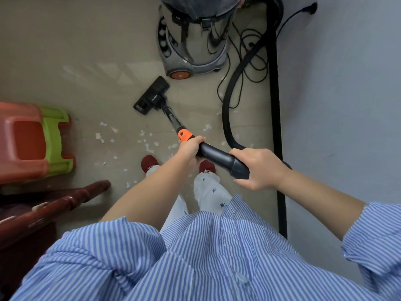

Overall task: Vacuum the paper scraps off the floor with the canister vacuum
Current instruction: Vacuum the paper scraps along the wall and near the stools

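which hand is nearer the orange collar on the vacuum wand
Left. The left hand grips the handle right behind the orange collar; the right hand grips further back, near the hose.

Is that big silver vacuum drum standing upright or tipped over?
Upright. The canister vacuum stands on its wheeled base on the floor, its lid latch fastened.

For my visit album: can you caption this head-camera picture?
Both hands, left and right, grip the vacuum wand, floor head beyond scattered paper scraps.
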`<state>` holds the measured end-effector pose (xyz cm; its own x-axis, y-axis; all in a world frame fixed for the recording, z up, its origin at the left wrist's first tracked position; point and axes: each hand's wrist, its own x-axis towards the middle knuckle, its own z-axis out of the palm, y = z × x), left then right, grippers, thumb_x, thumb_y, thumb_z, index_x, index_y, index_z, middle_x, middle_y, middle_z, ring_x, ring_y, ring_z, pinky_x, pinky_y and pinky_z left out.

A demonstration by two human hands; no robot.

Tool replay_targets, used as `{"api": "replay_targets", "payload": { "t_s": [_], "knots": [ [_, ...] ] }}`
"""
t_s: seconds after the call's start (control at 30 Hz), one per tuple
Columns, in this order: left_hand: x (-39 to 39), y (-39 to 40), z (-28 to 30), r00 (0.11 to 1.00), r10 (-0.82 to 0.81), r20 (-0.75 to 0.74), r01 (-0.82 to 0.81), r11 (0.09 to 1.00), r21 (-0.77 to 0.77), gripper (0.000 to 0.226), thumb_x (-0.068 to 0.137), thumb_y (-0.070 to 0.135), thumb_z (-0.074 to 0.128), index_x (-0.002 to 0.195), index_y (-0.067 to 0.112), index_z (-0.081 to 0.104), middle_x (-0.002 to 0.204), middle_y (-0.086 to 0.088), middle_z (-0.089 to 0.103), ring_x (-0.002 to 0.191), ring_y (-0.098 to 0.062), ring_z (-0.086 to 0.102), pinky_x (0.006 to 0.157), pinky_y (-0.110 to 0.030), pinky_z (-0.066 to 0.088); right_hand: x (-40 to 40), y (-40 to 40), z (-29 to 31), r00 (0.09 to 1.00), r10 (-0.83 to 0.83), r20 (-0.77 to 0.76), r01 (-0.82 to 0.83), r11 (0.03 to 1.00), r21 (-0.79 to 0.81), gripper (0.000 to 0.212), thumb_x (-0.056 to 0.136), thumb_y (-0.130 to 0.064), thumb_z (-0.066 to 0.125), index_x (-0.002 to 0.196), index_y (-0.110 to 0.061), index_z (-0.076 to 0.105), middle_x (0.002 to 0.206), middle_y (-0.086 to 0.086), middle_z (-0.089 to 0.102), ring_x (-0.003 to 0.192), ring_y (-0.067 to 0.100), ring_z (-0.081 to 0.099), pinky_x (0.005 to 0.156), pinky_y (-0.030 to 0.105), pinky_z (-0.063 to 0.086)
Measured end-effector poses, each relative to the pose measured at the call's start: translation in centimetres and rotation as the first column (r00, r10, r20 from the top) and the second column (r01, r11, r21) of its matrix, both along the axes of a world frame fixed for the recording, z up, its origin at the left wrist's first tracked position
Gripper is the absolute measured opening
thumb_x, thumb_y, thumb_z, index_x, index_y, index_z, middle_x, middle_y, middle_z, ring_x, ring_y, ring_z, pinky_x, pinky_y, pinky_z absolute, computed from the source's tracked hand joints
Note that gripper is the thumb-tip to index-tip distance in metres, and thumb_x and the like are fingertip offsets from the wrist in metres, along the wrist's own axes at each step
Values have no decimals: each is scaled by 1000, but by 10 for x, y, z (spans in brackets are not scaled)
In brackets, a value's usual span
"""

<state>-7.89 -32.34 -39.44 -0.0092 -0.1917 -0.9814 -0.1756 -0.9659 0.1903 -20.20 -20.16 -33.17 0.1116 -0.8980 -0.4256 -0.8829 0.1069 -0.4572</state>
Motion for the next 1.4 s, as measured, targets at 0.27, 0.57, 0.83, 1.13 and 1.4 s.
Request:
{"api": "replay_targets", "payload": {
  "t_s": [0.27,0.57,0.83,1.13,1.4],
  "knots": [
    [46,-76,-21,998,-49,-27,49,999,-1,23,91,10,57,108,5,42,98,-12,54,84,-22,56,78,-31,47,48,-68,-31,998,7,-63,-12,996,-85,58,52,-37,70,99,-4,59,60,7,60,43,25,55,38,24,40],
    [119,-178,-42,993,-117,-13,117,993,-8,20,96,9,47,76,6,42,73,-8,49,63,-17,49,78,-31,41,148,-151,-66,980,-192,52,197,969,-151,56,62,-47,47,93,-3,64,59,8,59,44,28,55,38,27,43],
    [151,-245,-33,995,-55,-79,48,995,-90,27,97,4,44,70,5,39,70,-8,44,61,-16,45,57,-26,40,183,-228,-63,972,-237,-3,237,972,1,58,76,-34,66,127,-14,46,104,11,60,96,32,57,74,34,42],
    [195,-211,-27,999,-35,-13,32,982,-185,26,93,-1,47,71,8,35,69,-9,43,58,-18,43,67,-33,41,236,-208,-41,952,-292,92,262,933,245,52,71,-25,70,115,-13,45,96,4,56,83,24,50,66,31,39],
    [255,-125,-3,997,5,77,16,961,-275,23,89,-2,50,74,8,36,71,-9,43,62,-20,47,76,-31,40,280,-124,0,932,-284,224,231,944,236,55,72,-24,71,121,-17,46,101,2,61,91,23,57,77,34,47]
  ]
}}
